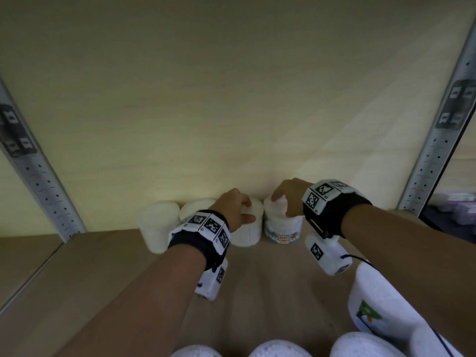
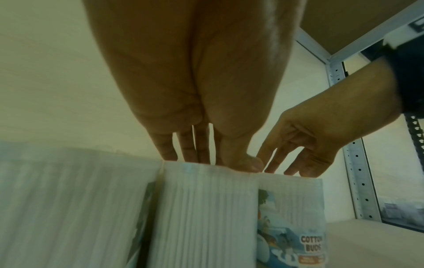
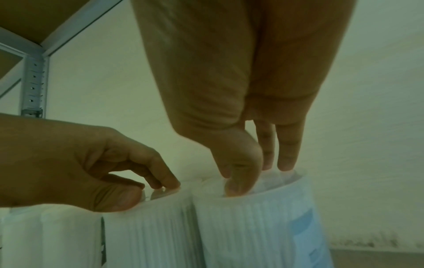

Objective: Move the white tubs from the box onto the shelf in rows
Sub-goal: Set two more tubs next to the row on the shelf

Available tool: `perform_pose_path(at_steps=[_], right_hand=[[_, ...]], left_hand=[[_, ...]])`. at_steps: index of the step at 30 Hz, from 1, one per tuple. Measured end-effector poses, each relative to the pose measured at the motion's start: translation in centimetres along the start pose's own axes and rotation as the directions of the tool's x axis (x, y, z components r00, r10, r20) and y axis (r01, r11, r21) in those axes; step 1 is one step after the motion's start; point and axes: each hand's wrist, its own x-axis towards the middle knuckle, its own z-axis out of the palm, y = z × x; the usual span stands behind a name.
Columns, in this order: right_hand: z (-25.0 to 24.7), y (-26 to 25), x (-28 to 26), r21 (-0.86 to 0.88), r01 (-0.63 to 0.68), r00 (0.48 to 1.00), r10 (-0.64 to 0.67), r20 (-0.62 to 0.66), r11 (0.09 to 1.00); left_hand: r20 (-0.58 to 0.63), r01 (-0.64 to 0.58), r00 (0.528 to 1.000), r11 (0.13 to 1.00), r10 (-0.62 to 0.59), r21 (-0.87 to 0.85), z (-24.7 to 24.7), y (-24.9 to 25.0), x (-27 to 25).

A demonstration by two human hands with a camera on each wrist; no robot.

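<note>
Four white tubs stand in a row at the back of the wooden shelf (image 1: 270,284). My left hand (image 1: 246,211) grips the third tub (image 1: 244,234), a plain ribbed one, from above, thumb at the front rim and fingers over the top. My right hand (image 1: 280,202) holds the top of the fourth tub (image 1: 283,228), which bears a "Cotton Buds" label. In the left wrist view my left hand (image 2: 213,161) sits on the ribbed tub (image 2: 206,208) beside the labelled tub (image 2: 291,208). In the right wrist view my right hand (image 3: 257,177) clasps the labelled tub's (image 3: 252,226) rim.
Two more tubs (image 1: 157,222) stand left of my hands, against the pale back wall. Grey perforated uprights (image 1: 41,186) frame the bay on both sides. Several white tubs (image 1: 280,350) show along the bottom edge, one lying tilted (image 1: 373,300) at the right.
</note>
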Motion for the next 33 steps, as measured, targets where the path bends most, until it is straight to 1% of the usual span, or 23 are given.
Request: perform_pose_path(at_steps=[1,3,7,13,17,19,21,23,24,26,27,29,30,31,33], right_hand=[[0.1,0.0,0.0,0.018,0.002,1.000,-0.002,0.011,1.000],[0.0,-0.1,-0.2,0.003,0.012,0.999,-0.013,0.030,1.000],[0.0,0.0,-0.5,-0.045,0.044,0.999,-0.044,-0.007,0.998],[-0.1,0.0,-1.1,-0.097,0.104,0.995,-0.104,0.007,0.990],[-0.2,-0.7,-1.2,-0.116,0.096,0.995,-0.092,0.041,0.989],[-0.4,-1.0,-1.5,-0.115,0.091,0.995,-0.084,0.057,0.989],[-0.6,-1.1,-1.6,-0.105,0.084,0.996,-0.079,0.050,0.991],[-0.8,-1.3,-1.9,-0.097,0.066,0.996,-0.061,0.059,0.993],[-0.8,-1.4,-1.9,-0.091,0.053,0.997,-0.047,0.066,0.994],[-1.0,-1.5,-1.9,-0.074,0.042,0.998,-0.038,0.060,0.996],[-1.2,-1.5,-1.9,-0.070,0.037,0.998,-0.033,0.062,0.997],[-1.2,-1.7,-1.9,-0.069,0.024,0.997,-0.019,0.069,0.997],[-1.3,-1.8,-2.0,-0.070,0.018,0.997,-0.013,0.071,0.997],[-1.3,-2.0,-2.0,-0.068,0.018,0.997,-0.013,0.073,0.998],[-1.4,-2.1,-2.1,-0.097,0.029,0.997,-0.022,0.077,0.995]], left_hand=[[-0.002,-0.001,1.000,1.000,0.001,-0.002,0.0,0.0,0.0],[0.004,-0.007,1.000,1.000,0.007,-0.002,0.0,0.0,0.0],[0.024,-0.015,1.000,1.000,0.014,0.021,-0.2,0.0,0.0],[0.067,-0.044,0.997,0.999,0.043,0.021,-0.6,0.0,0.0],[0.084,-0.057,0.995,0.998,0.053,0.041,-1.0,0.2,-0.1],[0.117,-0.091,0.990,0.994,0.084,0.054,-1.4,0.3,-0.1],[0.178,-0.141,0.976,0.987,0.127,0.073,-2.2,0.3,0.0],[0.218,-0.165,0.964,0.985,0.152,0.045,-3.0,0.1,0.1],[0.205,-0.151,0.967,0.988,0.150,-0.008,-3.2,0.0,0.1],[0.102,-0.106,0.988,0.990,0.115,-0.093,-3.2,-0.1,0.1],[0.036,-0.086,0.995,0.991,0.090,-0.103,-3.1,-0.1,0.1],[-0.090,-0.062,0.994,0.995,0.054,-0.084,-2.4,-0.4,0.4],[-0.121,-0.043,0.992,0.997,0.035,-0.062,-2.0,-0.4,0.5],[-0.119,-0.011,0.993,1.000,0.007,-0.028,-1.6,-0.2,0.6],[-0.074,0.059,0.996,0.996,-0.054,0.068,-0.7,-0.1,0.9]])
